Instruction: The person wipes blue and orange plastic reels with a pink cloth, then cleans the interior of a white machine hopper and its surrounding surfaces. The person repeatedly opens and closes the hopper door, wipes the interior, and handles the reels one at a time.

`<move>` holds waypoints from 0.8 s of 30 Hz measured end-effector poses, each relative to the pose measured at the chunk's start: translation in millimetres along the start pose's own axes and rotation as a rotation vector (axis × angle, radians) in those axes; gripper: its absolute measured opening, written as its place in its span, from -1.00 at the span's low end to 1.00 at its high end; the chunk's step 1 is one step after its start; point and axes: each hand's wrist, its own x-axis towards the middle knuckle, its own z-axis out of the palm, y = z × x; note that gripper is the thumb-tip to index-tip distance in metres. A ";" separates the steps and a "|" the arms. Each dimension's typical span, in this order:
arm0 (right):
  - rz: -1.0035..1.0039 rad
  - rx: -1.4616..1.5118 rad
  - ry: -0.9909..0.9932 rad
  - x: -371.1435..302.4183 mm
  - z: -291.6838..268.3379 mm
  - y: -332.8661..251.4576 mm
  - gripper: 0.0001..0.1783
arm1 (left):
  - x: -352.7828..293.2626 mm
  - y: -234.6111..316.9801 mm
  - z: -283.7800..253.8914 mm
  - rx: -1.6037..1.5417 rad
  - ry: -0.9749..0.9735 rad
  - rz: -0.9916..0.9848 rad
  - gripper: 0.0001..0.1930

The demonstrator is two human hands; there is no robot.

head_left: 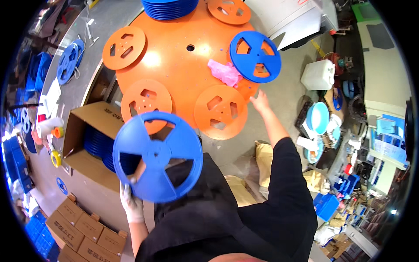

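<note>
Gloved left-hand fingers pinch a blue reel by its lower rim, held up near the chest. Right-hand fingers spread at the orange surface edge. Held so narrowly, the reel could tip. Beyond it: an open brown box; below, closed cartons with dark labels.

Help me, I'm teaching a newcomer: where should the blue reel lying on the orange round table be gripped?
Probably at its rim, from the table's edge side. The blue reel lies flat on the orange round table and overhangs the edge near the right hand, so fingers can likely slide under that free rim; the spoke cut-outs give a second hold.
</note>
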 end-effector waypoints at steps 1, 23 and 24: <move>-0.137 -0.080 0.152 29.8 10.7 8.6 -0.06 | -0.8 -4.0 -5.2 -0.141 0.092 -0.116 -0.64; 0.935 1.025 0.801 -568.5 59.5 126.0 -0.70 | 57.9 41.2 134.4 0.293 -0.582 -0.513 -0.58; 0.786 0.261 0.944 -615.7 87.0 124.6 -0.72 | 60.3 40.7 168.2 0.354 -0.662 -0.527 -0.58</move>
